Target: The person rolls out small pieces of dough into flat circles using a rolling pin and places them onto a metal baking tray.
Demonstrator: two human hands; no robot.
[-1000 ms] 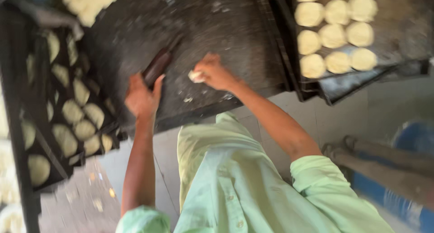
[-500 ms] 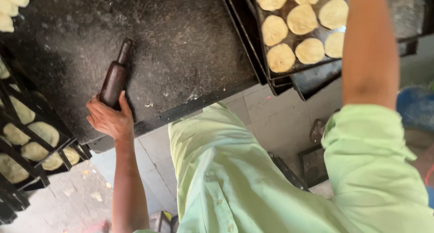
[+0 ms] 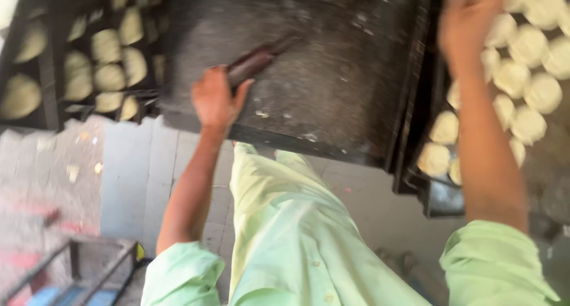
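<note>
Left rack [image 3: 50, 98]: dark tray, about a dozen pale flat dough rounds [image 3: 107, 44], blurred.
Left hand [image 3: 215, 98]: fingers loosely curled on the near end of the rolling pin [image 3: 258, 59].
Rolling pin: one, dark brown, slim, lying tilted on the dark floured worktop [image 3: 332, 80].
Right tray [image 3: 442, 196]: roughly a dozen pale dough discs [image 3: 525, 92] in rows.
Right hand [image 3: 469, 15]: over the right tray; grip cannot be told.

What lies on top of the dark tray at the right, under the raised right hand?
Pale round dough discs lie in rows on the dark tray. The right hand and forearm cover part of the rows, so any discs beneath them cannot be seen.
</note>
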